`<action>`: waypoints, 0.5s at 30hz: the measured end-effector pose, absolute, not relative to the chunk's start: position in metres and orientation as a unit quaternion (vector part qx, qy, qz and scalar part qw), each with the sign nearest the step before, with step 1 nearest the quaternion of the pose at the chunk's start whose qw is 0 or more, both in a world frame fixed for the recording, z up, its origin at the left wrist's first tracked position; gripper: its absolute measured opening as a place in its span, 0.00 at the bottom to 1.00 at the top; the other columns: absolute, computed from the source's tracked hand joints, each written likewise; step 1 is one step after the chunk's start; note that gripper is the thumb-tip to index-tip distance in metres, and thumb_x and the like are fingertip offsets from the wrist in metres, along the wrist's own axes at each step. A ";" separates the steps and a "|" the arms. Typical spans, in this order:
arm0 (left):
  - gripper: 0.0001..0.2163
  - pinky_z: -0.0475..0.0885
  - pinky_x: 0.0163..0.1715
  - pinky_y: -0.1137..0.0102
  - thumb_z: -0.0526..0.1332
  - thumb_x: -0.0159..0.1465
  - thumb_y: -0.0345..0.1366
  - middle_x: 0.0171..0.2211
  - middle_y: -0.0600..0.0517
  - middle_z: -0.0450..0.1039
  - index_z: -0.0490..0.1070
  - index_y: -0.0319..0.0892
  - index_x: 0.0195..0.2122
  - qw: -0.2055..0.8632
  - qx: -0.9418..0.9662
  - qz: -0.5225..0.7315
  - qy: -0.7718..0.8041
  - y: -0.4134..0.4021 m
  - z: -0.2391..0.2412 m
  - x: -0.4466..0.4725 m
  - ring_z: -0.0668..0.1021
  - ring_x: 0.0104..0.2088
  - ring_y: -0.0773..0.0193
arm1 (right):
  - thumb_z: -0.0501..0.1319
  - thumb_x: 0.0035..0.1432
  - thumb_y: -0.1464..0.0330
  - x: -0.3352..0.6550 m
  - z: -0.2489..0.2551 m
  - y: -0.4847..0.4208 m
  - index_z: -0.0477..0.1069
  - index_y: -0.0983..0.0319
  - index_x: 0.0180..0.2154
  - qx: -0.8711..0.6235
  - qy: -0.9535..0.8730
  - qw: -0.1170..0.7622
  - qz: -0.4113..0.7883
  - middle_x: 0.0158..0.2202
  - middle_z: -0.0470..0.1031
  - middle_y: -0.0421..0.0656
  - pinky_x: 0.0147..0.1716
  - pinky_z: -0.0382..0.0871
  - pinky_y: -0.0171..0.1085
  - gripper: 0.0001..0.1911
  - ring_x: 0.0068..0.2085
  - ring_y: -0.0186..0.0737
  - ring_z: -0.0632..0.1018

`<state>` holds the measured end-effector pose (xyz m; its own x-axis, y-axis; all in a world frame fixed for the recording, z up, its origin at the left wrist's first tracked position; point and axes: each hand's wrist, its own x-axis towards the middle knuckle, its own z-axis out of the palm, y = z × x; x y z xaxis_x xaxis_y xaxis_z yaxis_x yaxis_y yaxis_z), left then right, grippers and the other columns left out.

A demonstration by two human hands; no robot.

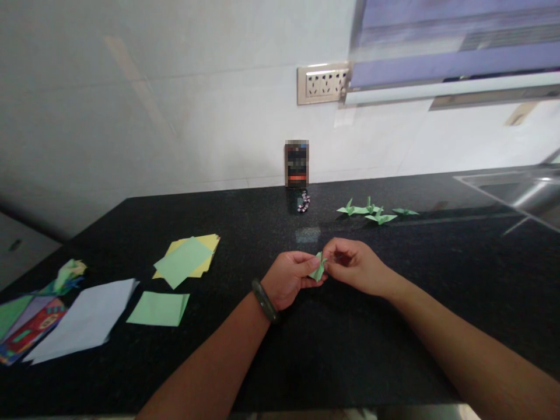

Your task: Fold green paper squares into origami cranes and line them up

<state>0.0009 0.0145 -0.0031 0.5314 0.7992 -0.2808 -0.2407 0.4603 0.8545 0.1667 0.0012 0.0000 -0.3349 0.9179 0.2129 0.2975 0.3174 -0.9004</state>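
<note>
A small folded piece of green paper (318, 268) is pinched between both my hands above the black counter (376, 326). My left hand (289, 279), with a dark band on the wrist, grips its left side with closed fingers. My right hand (356, 265) pinches its right edge with thumb and fingertips. Most of the paper is hidden by my fingers.
Several finished green paper cranes (371, 210) stand at the back right. Loose green and yellow sheets (187, 259), a green sheet (159, 308), a pale sheet (83, 325) and a colourful packet (26, 332) lie at left. A phone (297, 164) leans on the wall; a sink (520, 192) is far right.
</note>
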 end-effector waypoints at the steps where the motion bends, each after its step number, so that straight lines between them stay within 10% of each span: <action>1: 0.12 0.70 0.28 0.73 0.68 0.47 0.38 0.22 0.50 0.72 0.72 0.33 0.26 0.780 0.398 0.332 0.350 0.014 -0.003 0.001 0.74 0.24 0.70 | 0.59 0.51 0.69 0.167 0.000 0.001 0.65 0.62 0.28 -0.427 -0.718 0.385 0.393 0.24 0.71 0.40 0.24 0.65 0.32 0.04 0.25 0.32 0.72; 15: 0.17 0.69 0.36 0.72 0.65 0.49 0.28 0.32 0.51 0.72 0.69 0.38 0.42 0.768 0.374 0.410 0.320 0.013 0.000 0.003 0.75 0.33 0.69 | 0.60 0.51 0.68 0.164 0.002 0.004 0.68 0.62 0.27 -0.423 -0.736 0.438 0.296 0.28 0.68 0.41 0.27 0.63 0.34 0.04 0.28 0.33 0.69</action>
